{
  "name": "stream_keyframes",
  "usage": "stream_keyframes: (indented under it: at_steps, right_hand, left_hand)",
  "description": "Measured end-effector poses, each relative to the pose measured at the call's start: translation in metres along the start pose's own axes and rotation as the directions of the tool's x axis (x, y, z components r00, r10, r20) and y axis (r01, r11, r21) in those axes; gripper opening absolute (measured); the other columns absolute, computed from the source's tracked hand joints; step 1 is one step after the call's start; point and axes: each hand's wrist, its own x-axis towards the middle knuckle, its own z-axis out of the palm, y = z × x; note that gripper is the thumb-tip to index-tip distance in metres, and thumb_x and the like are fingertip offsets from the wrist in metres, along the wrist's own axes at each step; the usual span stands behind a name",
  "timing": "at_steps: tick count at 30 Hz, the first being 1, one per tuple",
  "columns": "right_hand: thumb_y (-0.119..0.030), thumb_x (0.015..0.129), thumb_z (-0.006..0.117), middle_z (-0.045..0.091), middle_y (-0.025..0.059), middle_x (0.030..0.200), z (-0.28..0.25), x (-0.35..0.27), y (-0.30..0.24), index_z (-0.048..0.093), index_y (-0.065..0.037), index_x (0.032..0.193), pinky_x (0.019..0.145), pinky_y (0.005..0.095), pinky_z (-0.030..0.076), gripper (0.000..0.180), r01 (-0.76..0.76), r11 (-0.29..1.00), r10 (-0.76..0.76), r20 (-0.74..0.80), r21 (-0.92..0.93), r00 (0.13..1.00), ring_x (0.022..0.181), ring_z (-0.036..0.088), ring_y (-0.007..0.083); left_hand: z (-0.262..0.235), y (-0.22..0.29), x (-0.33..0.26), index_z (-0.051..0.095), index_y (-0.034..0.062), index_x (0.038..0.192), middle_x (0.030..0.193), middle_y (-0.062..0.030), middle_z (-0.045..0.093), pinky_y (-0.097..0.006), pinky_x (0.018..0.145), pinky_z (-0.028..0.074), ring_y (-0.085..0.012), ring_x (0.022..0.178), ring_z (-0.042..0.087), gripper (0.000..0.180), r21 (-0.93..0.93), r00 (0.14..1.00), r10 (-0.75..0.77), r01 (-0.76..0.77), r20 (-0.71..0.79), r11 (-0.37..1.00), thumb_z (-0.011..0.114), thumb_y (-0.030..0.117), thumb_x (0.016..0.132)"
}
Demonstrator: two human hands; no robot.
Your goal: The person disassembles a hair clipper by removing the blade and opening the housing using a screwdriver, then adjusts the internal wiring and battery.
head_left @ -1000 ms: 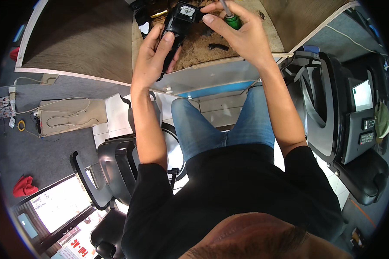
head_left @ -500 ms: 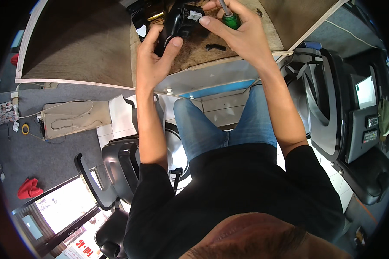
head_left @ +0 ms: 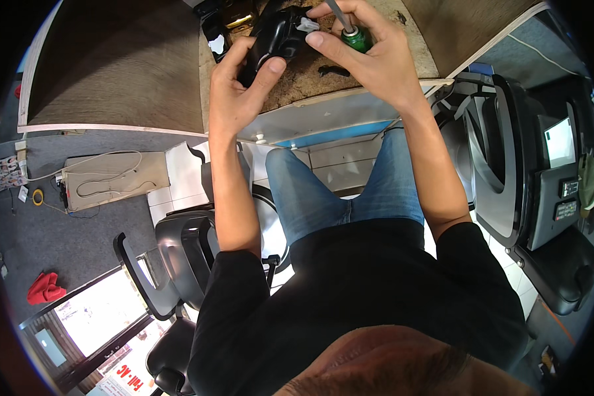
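My left hand [head_left: 234,99] grips a glossy black plastic part [head_left: 270,46] over the worn wooden benchtop [head_left: 297,89], thumb on its near side. At the part's right end sits a small silvery-grey piece [head_left: 307,25]. Close beside that piece are the thumb and forefinger of my right hand [head_left: 391,72]; whether they pinch it I cannot tell. A screwdriver with a green handle [head_left: 356,39] is held in the same hand, its grey shaft pointing up and away. Below it on the bench lies a small black fragment [head_left: 333,70].
Another black part [head_left: 214,30] with a white patch lies at the bench's far left. Wooden side panels [head_left: 119,66] flank the work spot. Black chairs stand left [head_left: 185,254] and right [head_left: 554,270]. A cable lies on a beige board [head_left: 115,181]; a red cloth [head_left: 46,288] is on the carpet.
The black part has rolled slightly in my left hand. My right hand and the screwdriver have shifted a little to the right and nearer, and the view has moved slightly.
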Motion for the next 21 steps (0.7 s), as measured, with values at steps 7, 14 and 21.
stream_keyframes:
  at_steps: [7,14,21]
  right_hand:
    - [-0.011,0.094,0.081,0.061,-0.0034,0.087,0.000,0.001,-0.008,0.073,-0.001,0.112,0.067,0.0221,0.042,0.022,-0.145,0.988,0.144,0.023,0.060,0.989,0.076,0.051,0.0042]
    - [-0.022,0.097,0.079,0.066,-0.0054,0.074,0.003,-0.005,-0.006,0.078,-0.007,0.110,0.064,0.0214,0.046,0.020,-0.184,0.975,0.185,0.002,0.128,0.983,0.071,0.056,0.0011]
    - [-0.020,0.098,0.078,0.070,-0.0022,0.078,0.002,-0.004,0.002,0.077,-0.004,0.113,0.063,0.0218,0.050,0.022,-0.055,0.998,0.055,-0.020,0.013,0.998,0.071,0.059,0.0016]
  left_hand:
    - [-0.001,0.000,0.000,0.068,0.0010,0.108,0.085,0.0010,0.067,-0.022,0.071,0.045,-0.0058,0.079,0.057,0.029,-0.010,1.000,0.006,-0.006,0.022,1.000,0.081,0.024,0.096]
    - [-0.001,0.001,0.001,0.068,0.0010,0.109,0.085,0.0011,0.067,-0.022,0.069,0.045,-0.0055,0.078,0.057,0.030,-0.005,1.000,0.004,-0.004,0.026,1.000,0.081,0.025,0.096]
    - [-0.001,0.001,0.000,0.068,0.0010,0.107,0.083,0.0018,0.067,-0.021,0.065,0.042,-0.0043,0.075,0.055,0.029,-0.011,1.000,-0.012,0.013,0.028,1.000,0.081,0.025,0.096]
